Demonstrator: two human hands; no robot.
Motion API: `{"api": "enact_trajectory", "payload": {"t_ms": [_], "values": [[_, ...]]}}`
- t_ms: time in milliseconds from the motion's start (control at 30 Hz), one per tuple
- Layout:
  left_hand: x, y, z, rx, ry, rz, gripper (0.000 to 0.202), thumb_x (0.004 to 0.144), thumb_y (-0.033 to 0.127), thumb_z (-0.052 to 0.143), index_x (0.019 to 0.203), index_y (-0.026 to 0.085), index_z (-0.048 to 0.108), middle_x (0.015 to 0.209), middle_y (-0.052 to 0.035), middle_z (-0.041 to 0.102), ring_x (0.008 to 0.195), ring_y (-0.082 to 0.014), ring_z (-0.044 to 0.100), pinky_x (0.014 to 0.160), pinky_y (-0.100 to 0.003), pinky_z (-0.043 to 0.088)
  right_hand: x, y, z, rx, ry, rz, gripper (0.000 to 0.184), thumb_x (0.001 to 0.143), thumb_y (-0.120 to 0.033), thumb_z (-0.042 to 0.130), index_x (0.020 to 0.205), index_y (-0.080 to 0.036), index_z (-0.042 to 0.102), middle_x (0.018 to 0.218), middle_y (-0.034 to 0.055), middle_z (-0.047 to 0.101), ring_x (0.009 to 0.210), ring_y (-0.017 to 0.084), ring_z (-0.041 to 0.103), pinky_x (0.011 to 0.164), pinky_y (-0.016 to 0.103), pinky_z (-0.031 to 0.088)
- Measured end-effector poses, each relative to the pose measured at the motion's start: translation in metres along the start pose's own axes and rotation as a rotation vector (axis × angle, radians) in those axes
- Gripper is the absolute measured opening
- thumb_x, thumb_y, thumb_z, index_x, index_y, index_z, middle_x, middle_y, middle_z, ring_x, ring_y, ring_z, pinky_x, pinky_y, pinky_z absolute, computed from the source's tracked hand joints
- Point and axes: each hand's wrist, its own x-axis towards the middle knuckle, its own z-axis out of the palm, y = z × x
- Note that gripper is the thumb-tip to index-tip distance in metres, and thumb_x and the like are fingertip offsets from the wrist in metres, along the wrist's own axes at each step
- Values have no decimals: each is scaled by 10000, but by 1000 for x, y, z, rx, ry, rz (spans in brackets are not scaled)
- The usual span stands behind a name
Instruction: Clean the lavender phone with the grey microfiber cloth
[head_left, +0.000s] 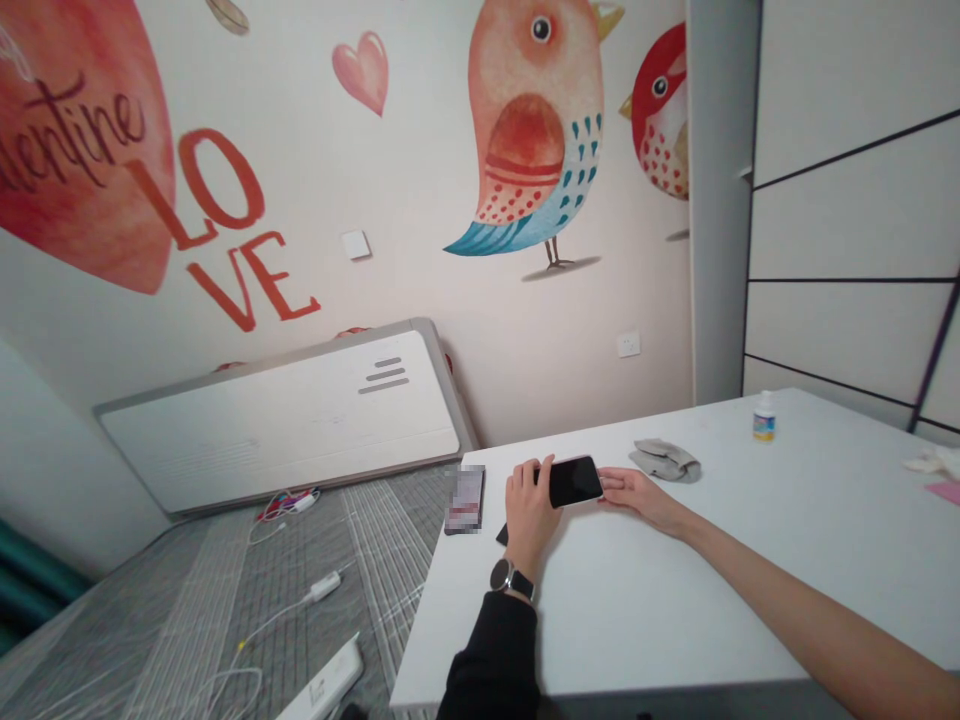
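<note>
A smartphone with a dark screen and a light edge is held just over the white table. My left hand, with a watch on its wrist, grips the phone's left end, fingers over the top edge. At the opposite end, the fingers of my right hand close on the phone's right edge; its palm side is partly hidden. A dark flat thing shows under my left hand, mostly covered. Left of that hand lies another phone with a blurred, lit screen.
On the white table, a crumpled grey cloth lies beyond my right hand, with a small white bottle farther right. To the left, a bed carries a power strip and a white cable with a plug.
</note>
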Motion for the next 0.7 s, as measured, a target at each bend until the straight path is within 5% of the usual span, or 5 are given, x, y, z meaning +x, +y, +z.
{"api": "enact_trajectory", "payload": {"t_ms": [700], "values": [[5, -2, -6, -89, -115, 5, 598, 796, 186, 716, 1357, 254, 522, 1141, -60, 577, 1069, -261, 513, 906, -371, 479, -3, -11, 10, -65, -40, -54, 671, 843, -486, 794, 1418, -176, 646, 1382, 167, 676, 1284, 347, 645, 1142, 544, 460]]}}
